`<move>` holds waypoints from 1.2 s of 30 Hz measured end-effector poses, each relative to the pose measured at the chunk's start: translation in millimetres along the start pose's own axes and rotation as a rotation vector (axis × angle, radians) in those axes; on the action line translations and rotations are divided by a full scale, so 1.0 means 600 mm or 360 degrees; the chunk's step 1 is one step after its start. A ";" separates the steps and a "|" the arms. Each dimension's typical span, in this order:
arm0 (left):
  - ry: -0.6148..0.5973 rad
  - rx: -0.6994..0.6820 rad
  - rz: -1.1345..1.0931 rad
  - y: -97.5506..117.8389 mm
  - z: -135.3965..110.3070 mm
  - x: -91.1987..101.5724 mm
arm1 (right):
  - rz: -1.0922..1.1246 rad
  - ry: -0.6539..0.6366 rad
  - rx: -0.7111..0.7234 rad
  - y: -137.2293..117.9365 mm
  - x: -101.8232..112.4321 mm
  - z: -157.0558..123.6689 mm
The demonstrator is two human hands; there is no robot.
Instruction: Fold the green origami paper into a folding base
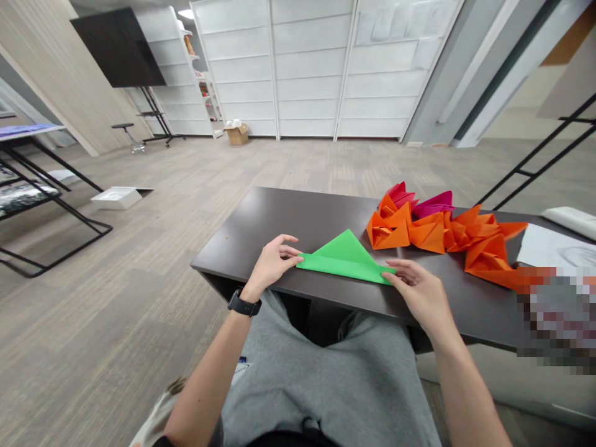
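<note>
A green sheet of paper (345,256), folded into a triangle, lies on the dark table (288,220) near its front edge. My left hand (272,262), with a black watch on the wrist, pinches the triangle's left corner. At the right corner my right hand (419,287) pinches the paper between thumb and fingers. Both hands press the long folded edge toward me.
Several folded orange paper shapes (437,236) and pink ones (419,200) sit at the table's right rear. A white sheet (554,248) lies further right. Black metal racks (46,211) stand to the left, with a white tray (116,197) on the floor.
</note>
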State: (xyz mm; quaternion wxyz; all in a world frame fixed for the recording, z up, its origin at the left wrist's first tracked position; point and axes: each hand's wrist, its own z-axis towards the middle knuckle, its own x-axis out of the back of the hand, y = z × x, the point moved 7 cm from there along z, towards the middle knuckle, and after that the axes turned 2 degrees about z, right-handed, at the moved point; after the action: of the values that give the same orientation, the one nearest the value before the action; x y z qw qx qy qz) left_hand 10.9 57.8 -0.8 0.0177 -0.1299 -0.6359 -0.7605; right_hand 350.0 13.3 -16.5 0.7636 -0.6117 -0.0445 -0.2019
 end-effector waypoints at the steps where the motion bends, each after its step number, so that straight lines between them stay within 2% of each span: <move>1: 0.0012 -0.0005 0.0006 0.000 0.000 0.000 | 0.0004 0.0018 -0.0004 -0.002 0.001 0.000; 9: 0.0000 -0.0001 0.0030 -0.003 0.002 0.000 | 0.0248 0.0047 -0.0107 -0.017 0.000 -0.004; 36: 0.0006 0.0018 0.0027 -0.008 0.003 0.001 | 0.0376 0.0015 -0.0182 -0.027 -0.004 -0.011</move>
State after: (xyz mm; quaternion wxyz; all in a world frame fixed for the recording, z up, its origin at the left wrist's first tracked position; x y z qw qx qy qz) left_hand 9.7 60.5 -4.7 0.0260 -0.1337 -0.6390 -0.7570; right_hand 340.9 4.5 -3.9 0.7461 -0.6543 0.0431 -0.1157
